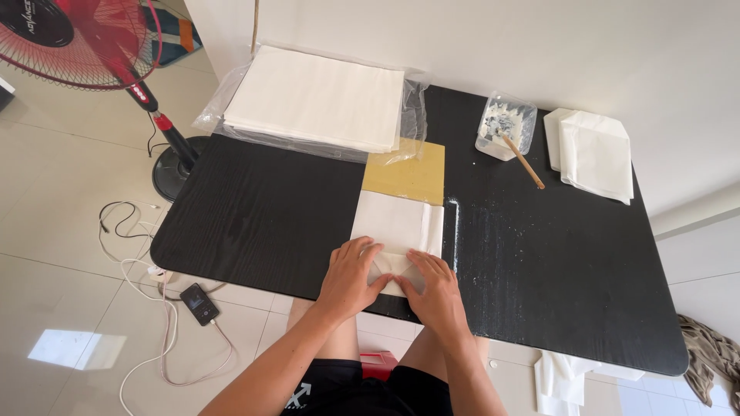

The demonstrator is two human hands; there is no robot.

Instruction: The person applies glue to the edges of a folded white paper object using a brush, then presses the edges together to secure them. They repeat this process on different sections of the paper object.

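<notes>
Paper (398, 225) is laid flat at the near edge of the tabletop (254, 208), long side pointing away. Its near end is pressed by both hands, left hand (351, 279) beside right hand (435, 291), fingers flat, nothing gripped.

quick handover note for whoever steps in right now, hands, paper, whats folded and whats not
Left hand and right hand: both flat, pressing the near end of the white paper sheet, which lies on the cardboard pad on the black table.
Done: near corners folded in.
Left: the rest of the sheet lies flat.
Paper stack far left, glue tub with stick and finished pile far right.
</notes>
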